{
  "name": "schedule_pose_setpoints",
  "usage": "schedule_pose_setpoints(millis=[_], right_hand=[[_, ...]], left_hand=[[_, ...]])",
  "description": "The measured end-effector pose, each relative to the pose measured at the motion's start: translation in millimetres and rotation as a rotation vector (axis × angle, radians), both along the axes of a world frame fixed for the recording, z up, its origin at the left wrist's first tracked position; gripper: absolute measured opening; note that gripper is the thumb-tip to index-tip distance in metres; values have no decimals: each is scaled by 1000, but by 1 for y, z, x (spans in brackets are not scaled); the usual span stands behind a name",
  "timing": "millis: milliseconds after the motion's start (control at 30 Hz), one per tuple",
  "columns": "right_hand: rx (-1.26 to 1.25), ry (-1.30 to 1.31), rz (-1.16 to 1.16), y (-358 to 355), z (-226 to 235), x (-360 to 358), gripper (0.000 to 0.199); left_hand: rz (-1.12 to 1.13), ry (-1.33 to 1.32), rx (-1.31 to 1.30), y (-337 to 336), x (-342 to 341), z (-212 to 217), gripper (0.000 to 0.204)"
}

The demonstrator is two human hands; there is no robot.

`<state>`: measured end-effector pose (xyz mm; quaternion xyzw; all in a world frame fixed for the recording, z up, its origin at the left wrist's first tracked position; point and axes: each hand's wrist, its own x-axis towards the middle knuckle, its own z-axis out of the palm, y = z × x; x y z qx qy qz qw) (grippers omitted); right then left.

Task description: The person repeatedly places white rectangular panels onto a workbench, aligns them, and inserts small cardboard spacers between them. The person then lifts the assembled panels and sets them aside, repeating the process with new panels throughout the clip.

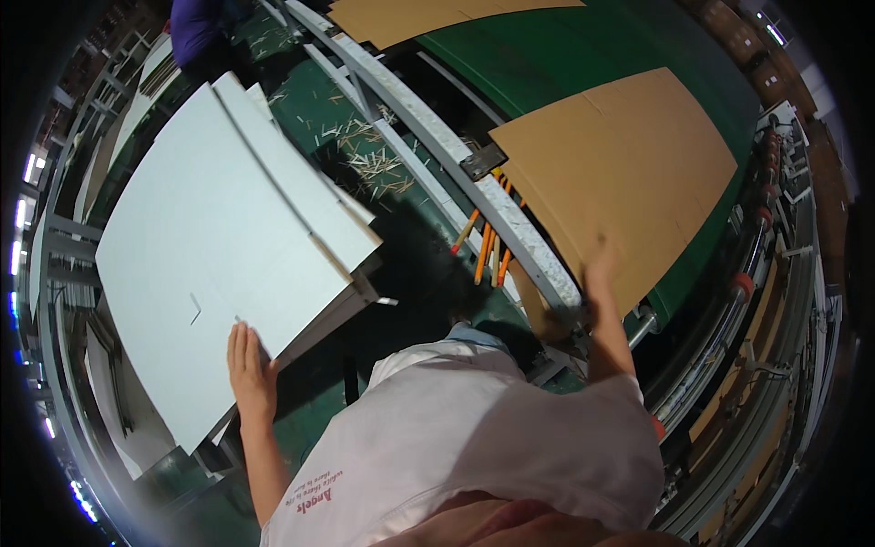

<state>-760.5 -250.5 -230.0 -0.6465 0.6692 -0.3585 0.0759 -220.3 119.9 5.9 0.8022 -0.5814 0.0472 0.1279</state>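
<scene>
Head view showed a brown sheet (629,164) laid on the green belt (556,55) at right, white boards (200,210) at left; what remained was unclear. The left hand (252,369) rested open on the boards' near edge; the right hand (602,273), blurred, overlapped the sheet's near end, grip indiscernible.

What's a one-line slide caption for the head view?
Left hand at the edge of a white sheet; right hand, blurred, at a brown cardboard sheet on a green surface.
</scene>
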Motion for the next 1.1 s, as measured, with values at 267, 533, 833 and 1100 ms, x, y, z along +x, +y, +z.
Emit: schedule_pose_setpoints(millis=[267, 533, 833, 1100], right_hand=[[334, 685, 158, 56, 18, -102, 60], [-260, -432, 205, 21, 168, 26, 23], [394, -724, 1, -61, 25, -7, 21], [546, -1533, 299, -120, 44, -2, 20]], left_hand=[[-48, -76, 30, -5, 0, -4, 61], [-18, 18, 3, 11, 14, -15, 81], [14, 18, 18, 10, 0, -8, 70], [-5, 53, -38, 11, 2, -7, 71]])
